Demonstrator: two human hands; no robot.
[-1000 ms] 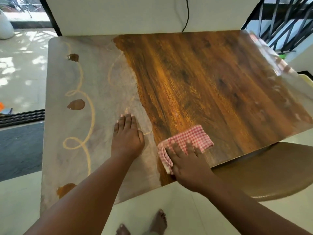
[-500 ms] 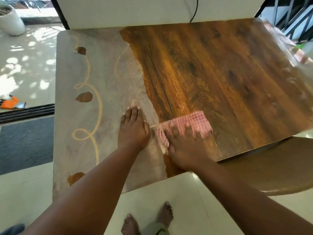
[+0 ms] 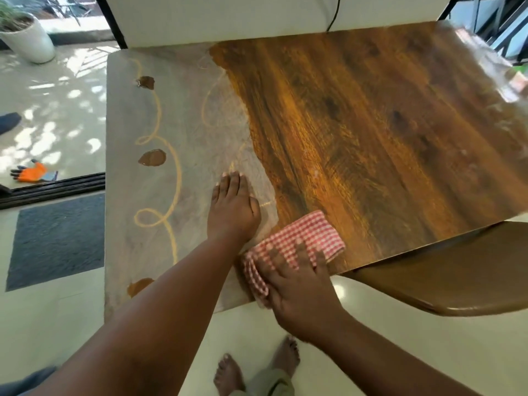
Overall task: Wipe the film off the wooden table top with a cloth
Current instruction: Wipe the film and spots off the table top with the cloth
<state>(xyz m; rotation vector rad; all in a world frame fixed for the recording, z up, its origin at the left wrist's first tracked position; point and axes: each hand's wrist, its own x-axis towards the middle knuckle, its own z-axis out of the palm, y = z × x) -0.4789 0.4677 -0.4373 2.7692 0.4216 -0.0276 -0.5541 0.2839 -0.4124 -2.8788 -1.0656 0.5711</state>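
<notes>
The wooden table top (image 3: 371, 132) shines dark brown on its right part. A dull grey film (image 3: 188, 132) with pale looping streaks and a few brown bare spots covers its left part. A folded red-and-white checked cloth (image 3: 303, 238) lies at the table's near edge, on the border between film and clean wood. My right hand (image 3: 297, 284) presses flat on the cloth, fingers spread. My left hand (image 3: 233, 207) rests flat on the film just left of the cloth, fingers straight and together.
A brown chair seat (image 3: 463, 278) sits under the table's near right corner. A white wall panel (image 3: 257, 15) with a black cable borders the far edge. On the floor at left lie a dark mat (image 3: 57, 241), an orange glove (image 3: 33, 172) and a white planter (image 3: 28, 41). My bare feet (image 3: 257, 367) stand below.
My right hand slid the cloth away along the film border, then back toward the near edge. My left hand stayed planted on the film. The camera view shifted right.
</notes>
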